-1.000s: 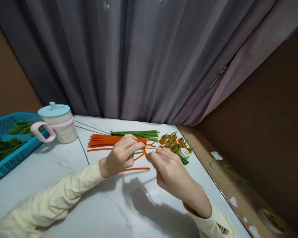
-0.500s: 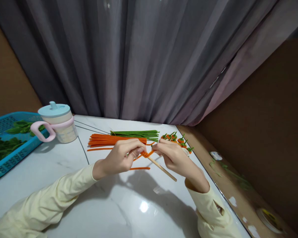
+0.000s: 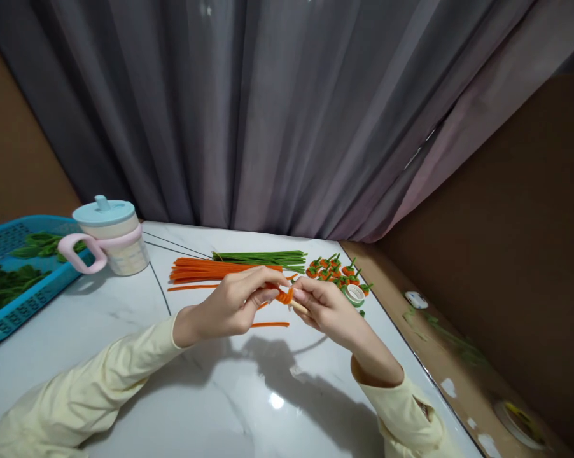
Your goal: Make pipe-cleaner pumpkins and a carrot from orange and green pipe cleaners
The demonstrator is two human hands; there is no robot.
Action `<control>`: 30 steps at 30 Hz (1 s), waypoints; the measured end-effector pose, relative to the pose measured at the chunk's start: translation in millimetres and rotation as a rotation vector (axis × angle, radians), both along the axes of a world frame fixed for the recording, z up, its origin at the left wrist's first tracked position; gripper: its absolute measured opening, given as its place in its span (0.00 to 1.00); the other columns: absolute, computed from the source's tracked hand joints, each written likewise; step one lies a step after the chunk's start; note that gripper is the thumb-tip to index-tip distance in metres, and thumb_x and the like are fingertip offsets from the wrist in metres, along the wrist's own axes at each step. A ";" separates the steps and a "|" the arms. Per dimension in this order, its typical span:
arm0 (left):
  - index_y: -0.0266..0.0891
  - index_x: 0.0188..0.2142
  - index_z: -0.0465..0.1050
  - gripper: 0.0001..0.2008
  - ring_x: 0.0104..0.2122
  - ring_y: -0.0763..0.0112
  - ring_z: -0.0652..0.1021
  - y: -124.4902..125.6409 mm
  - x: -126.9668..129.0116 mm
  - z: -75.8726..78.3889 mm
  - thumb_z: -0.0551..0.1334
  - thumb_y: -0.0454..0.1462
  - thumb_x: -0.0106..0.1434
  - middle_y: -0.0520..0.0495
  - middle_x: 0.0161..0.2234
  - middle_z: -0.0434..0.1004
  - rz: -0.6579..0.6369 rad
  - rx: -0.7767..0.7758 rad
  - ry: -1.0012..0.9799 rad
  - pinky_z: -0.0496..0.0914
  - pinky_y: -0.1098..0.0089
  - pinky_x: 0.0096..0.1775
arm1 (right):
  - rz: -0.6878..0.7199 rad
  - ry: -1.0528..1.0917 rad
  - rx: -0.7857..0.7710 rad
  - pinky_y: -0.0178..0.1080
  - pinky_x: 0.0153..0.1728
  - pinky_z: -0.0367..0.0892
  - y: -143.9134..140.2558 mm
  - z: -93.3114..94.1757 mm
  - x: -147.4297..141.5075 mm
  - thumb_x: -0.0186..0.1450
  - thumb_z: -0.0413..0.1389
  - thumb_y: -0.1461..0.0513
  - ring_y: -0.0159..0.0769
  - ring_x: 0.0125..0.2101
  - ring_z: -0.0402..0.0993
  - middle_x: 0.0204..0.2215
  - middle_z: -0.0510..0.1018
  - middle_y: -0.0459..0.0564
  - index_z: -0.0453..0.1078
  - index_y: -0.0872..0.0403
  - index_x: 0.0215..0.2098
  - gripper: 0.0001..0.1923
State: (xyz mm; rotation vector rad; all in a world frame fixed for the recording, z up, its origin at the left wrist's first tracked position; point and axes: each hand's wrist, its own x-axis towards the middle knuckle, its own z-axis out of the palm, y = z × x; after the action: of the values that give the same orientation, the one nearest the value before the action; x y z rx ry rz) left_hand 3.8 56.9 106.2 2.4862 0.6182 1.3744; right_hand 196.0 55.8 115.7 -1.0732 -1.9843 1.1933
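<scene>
Both hands meet over the middle of the white table [image 3: 125,331]. The left hand [image 3: 234,304] pinches an orange pipe cleaner [image 3: 284,295] between thumb and fingertips, closed tight on it. The right hand [image 3: 326,306] is closed around a thin wooden stick [image 3: 297,307], with the pipe cleaner coiled on the stick's end between the two hands, just above the table.

Beyond the hands lies a bundle of orange stems [image 3: 205,270], and just behind it a bundle of green stems [image 3: 263,257]. A single orange piece [image 3: 269,324] lies on the table under the hands. To the far right sits a cluster of small orange and green pieces [image 3: 332,270], with a roll of tape [image 3: 354,294] just beside it. On the far left stands a lidded cup [image 3: 108,236] with a pink handle, beside a blue basket [image 3: 10,305] holding green leaves.
</scene>
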 end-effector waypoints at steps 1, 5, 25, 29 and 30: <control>0.36 0.42 0.68 0.09 0.30 0.73 0.75 0.5 -0.5 -0.2 0.52 0.28 0.65 0.45 0.33 0.76 0.003 -0.014 0.000 0.69 0.75 0.32 | -0.031 -0.018 0.085 0.29 0.18 0.51 -0.4 -1.2 -0.5 0.64 0.45 0.60 0.25 0.16 0.51 0.15 0.55 0.38 0.54 0.53 0.22 0.12; 0.37 0.43 0.69 0.10 0.32 0.70 0.77 -0.7 -1.8 3.2 0.52 0.32 0.66 0.45 0.36 0.77 0.014 -0.159 0.037 0.70 0.73 0.34 | -0.184 -0.194 0.482 0.30 0.20 0.51 -5.7 -3.9 -0.5 0.57 0.44 0.69 0.27 0.17 0.51 0.16 0.55 0.40 0.53 0.52 0.23 0.08; 0.39 0.47 0.60 0.13 0.27 0.73 0.73 -18.7 3.8 10.0 0.53 0.28 0.64 0.49 0.30 0.73 -0.200 -0.046 0.044 0.68 0.76 0.30 | 0.232 -0.185 0.203 0.28 0.19 0.52 -17.9 28.3 12.9 0.63 0.45 0.66 0.25 0.15 0.55 0.14 0.60 0.39 0.60 0.54 0.24 0.10; 0.41 0.46 0.61 0.16 0.25 0.73 0.71 -21.6 2.8 6.4 0.52 0.23 0.61 0.49 0.27 0.71 -0.315 -0.055 -0.057 0.69 0.74 0.28 | 0.315 -0.066 -0.058 0.28 0.17 0.54 -17.1 24.8 2.8 0.65 0.48 0.59 0.24 0.14 0.56 0.14 0.60 0.39 0.64 0.55 0.26 0.12; 0.40 0.46 0.61 0.17 0.24 0.73 0.70 -21.0 2.6 4.6 0.52 0.23 0.61 0.49 0.26 0.70 -0.324 -0.042 -0.074 0.69 0.73 0.28 | 0.335 -0.029 -0.143 0.28 0.16 0.54 -16.7 21.9 0.2 0.65 0.49 0.56 0.24 0.13 0.56 0.13 0.60 0.39 0.64 0.56 0.26 0.14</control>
State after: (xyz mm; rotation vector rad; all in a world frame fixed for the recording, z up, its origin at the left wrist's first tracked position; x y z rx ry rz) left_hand 6.3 35.9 110.8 2.3601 0.2136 1.3044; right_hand 196.2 39.1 137.6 -0.8481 -2.1891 1.5197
